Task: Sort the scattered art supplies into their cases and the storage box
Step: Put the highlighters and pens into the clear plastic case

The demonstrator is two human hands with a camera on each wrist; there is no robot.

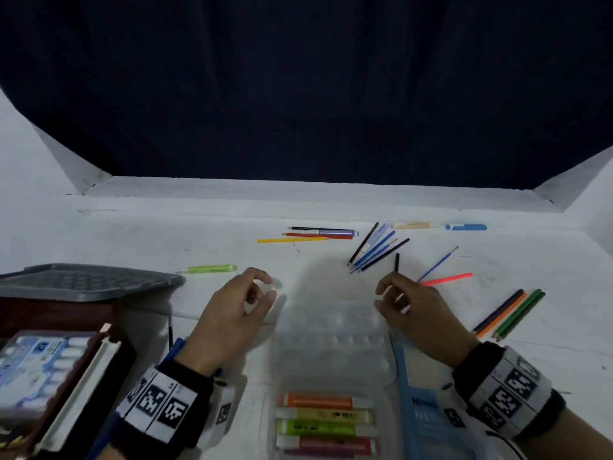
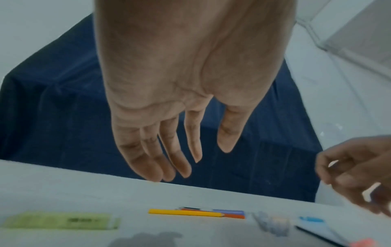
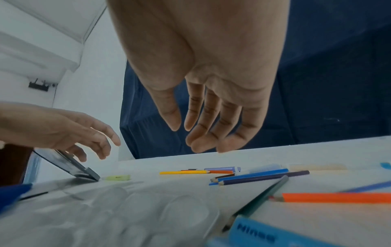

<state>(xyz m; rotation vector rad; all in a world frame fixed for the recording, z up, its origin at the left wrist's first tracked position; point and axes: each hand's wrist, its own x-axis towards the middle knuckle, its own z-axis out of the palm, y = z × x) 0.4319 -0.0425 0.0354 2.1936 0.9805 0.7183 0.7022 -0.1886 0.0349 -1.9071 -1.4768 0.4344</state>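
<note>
My left hand [image 1: 262,293] hovers over the white table [image 1: 149,234] with loosely curled fingers and holds nothing; the left wrist view shows its palm [image 2: 169,83] bare. My right hand [image 1: 388,297] hovers to the right of it, fingers relaxed and also without anything in them. Between them lies an open clear plastic marker case [image 1: 331,336], with several coloured markers [image 1: 325,423] in its near half. A short black pencil [image 1: 397,262] lies just beyond my right fingertips. Blue and dark pencils [image 1: 378,250] lie in a fan behind it. A green highlighter [image 1: 212,269] lies beyond my left hand.
A brown storage box under a tilted grey lid [image 1: 86,280] stands at the left, a pack of white tubes [image 1: 39,366] in front of it. A light-blue case [image 1: 428,419] lies under my right wrist. Yellow pencil [image 1: 292,240], pink marker [image 1: 447,279] and a pencil group [image 1: 507,313] lie scattered.
</note>
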